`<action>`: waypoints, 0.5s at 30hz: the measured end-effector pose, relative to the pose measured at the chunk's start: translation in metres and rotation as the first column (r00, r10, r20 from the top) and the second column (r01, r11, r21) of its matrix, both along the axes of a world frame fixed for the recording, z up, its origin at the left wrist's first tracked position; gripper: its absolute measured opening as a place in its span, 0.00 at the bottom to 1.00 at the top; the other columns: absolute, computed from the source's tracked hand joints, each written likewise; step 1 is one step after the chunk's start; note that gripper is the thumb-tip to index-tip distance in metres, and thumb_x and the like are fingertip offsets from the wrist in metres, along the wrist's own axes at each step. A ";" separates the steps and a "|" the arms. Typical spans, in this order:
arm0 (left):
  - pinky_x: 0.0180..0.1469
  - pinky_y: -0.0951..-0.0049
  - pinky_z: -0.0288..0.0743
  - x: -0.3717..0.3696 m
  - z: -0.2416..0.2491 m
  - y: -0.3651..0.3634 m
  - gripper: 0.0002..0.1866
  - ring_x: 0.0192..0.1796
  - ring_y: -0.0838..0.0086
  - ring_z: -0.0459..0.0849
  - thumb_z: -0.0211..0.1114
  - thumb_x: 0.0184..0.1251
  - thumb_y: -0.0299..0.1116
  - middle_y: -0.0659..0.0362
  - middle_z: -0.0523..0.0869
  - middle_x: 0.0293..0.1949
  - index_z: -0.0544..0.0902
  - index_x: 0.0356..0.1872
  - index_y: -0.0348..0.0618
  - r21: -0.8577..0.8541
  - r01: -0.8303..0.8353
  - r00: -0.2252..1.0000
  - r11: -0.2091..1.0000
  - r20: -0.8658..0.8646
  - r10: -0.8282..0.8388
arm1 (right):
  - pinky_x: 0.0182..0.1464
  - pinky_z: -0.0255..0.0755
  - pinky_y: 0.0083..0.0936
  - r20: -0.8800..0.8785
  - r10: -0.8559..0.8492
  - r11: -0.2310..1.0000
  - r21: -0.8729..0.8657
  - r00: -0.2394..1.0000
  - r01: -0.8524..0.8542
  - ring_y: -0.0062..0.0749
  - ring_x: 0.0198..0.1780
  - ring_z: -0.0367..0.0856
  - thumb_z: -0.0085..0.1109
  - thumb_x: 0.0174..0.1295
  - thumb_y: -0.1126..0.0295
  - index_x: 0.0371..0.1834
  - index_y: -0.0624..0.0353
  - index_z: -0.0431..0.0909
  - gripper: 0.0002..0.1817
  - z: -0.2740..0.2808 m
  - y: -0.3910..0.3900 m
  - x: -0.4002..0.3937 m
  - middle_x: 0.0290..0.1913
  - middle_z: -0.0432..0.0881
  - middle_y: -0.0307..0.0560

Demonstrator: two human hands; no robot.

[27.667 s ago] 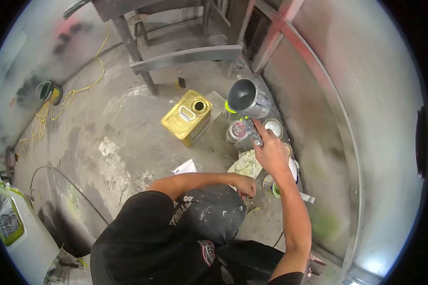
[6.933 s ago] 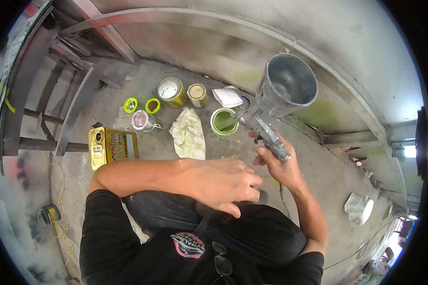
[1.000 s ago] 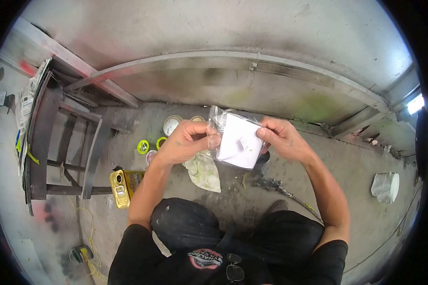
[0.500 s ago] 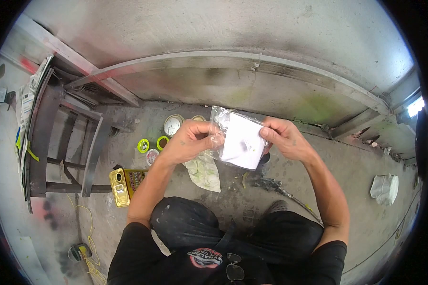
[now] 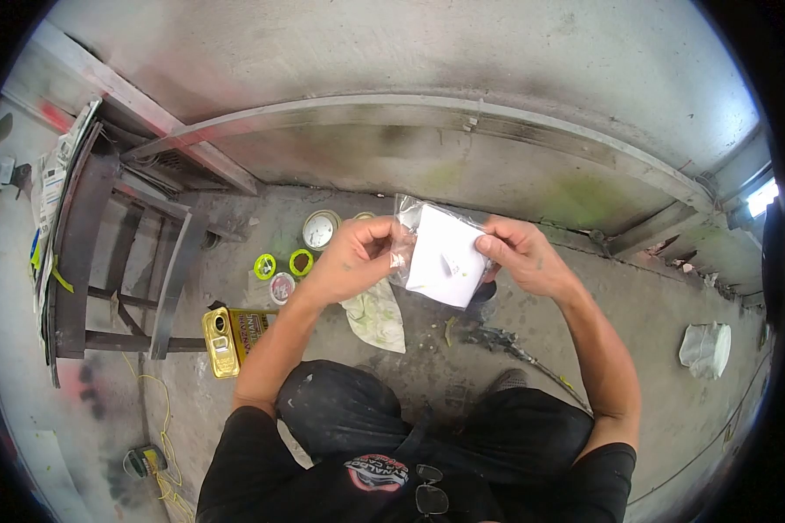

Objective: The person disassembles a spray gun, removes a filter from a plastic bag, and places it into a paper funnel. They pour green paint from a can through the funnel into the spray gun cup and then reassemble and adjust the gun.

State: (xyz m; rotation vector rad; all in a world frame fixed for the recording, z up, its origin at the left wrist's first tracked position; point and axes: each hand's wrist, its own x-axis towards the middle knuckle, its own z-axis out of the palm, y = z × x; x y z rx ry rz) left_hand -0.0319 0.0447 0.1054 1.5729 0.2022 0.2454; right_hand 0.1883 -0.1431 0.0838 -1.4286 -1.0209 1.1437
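Left hand (image 5: 349, 261) is pinching the left edge of a clear plastic bag (image 5: 405, 218); right hand (image 5: 523, 257) is gripping the right edge of the white paper (image 5: 449, 244), thumb on top, can't tell if film is running under it. Paper is sitting at least partly in the bag, both being held above the floor (image 5: 619, 349). Change: right hand is no longer holding the spray gun (image 5: 494, 338); that's lying on the floor below, hose (image 5: 549, 375) trailing off right. So both hands are working the bag and paper, gun is idling. Over the last half second the grip is staying put. Further out: stained cloth (image 5: 377, 318) is lying near the left hand, gold can (image 5: 221, 347) is standing partly behind the left arm (image 5: 275, 349), yellow-green rings (image 5: 264, 266) and a white-topped can (image 5: 319, 230) are sitting beyond.
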 end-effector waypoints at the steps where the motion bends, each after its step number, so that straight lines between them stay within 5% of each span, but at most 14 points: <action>1: 0.44 0.80 0.71 0.000 -0.001 0.000 0.02 0.40 0.88 0.74 0.62 0.73 0.22 0.69 0.80 0.36 0.79 0.38 0.37 0.017 0.005 1.000 1.000 0.012 -0.005 | 0.39 0.80 0.25 0.013 -0.017 1.000 -0.012 1.000 0.018 0.20 0.36 0.81 0.57 0.77 0.55 0.44 0.61 0.82 0.18 0.001 0.000 -0.001 0.35 0.83 0.37; 4: 0.36 0.81 0.67 0.004 -0.007 -0.001 0.03 0.34 0.87 0.72 0.64 0.73 0.26 0.71 0.77 0.33 0.78 0.39 0.39 0.086 -0.125 0.990 0.988 0.076 0.119 | 0.39 0.79 0.23 0.069 -0.025 1.000 -0.003 0.997 0.025 0.19 0.36 0.81 0.58 0.77 0.57 0.46 0.62 0.83 0.17 0.004 0.001 0.000 0.37 0.83 0.37; 7: 0.33 0.81 0.64 0.003 0.010 -0.007 0.05 0.31 0.88 0.69 0.63 0.73 0.24 0.71 0.73 0.29 0.75 0.37 0.40 0.421 -0.213 0.961 0.882 -0.072 0.267 | 0.42 0.80 0.24 0.076 -0.044 0.998 -0.035 0.996 0.047 0.20 0.40 0.81 0.59 0.76 0.62 0.47 0.65 0.80 0.14 0.006 0.003 -0.001 0.38 0.83 0.39; 10: 0.30 0.81 0.62 0.004 0.007 -0.009 0.04 0.30 0.89 0.68 0.63 0.72 0.24 0.70 0.75 0.28 0.76 0.37 0.39 0.493 -0.264 0.941 0.829 -0.059 0.334 | 0.45 0.78 0.28 0.319 -0.140 0.976 0.205 0.937 0.076 0.28 0.43 0.81 0.65 0.71 0.62 0.48 0.67 0.81 0.16 -0.009 0.006 -0.004 0.41 0.84 0.46; 13: 0.32 0.82 0.64 0.004 0.007 -0.009 0.04 0.31 0.89 0.71 0.65 0.69 0.23 0.70 0.78 0.30 0.78 0.38 0.39 0.448 -0.267 0.942 0.853 -0.064 0.329 | 0.47 0.76 0.31 0.266 -0.199 0.961 0.243 0.943 0.134 0.31 0.44 0.80 0.66 0.69 0.65 0.49 0.68 0.81 0.16 -0.003 0.010 -0.014 0.42 0.83 0.49; 15: 0.34 0.83 0.65 0.004 0.004 -0.009 0.04 0.32 0.89 0.73 0.66 0.68 0.23 0.69 0.81 0.31 0.79 0.39 0.39 0.271 -0.222 0.968 0.937 -0.054 0.246 | 0.48 0.76 0.28 0.259 -0.142 0.973 0.214 0.955 0.086 0.24 0.45 0.79 0.66 0.70 0.66 0.48 0.67 0.80 0.14 -0.008 0.014 -0.017 0.41 0.82 0.43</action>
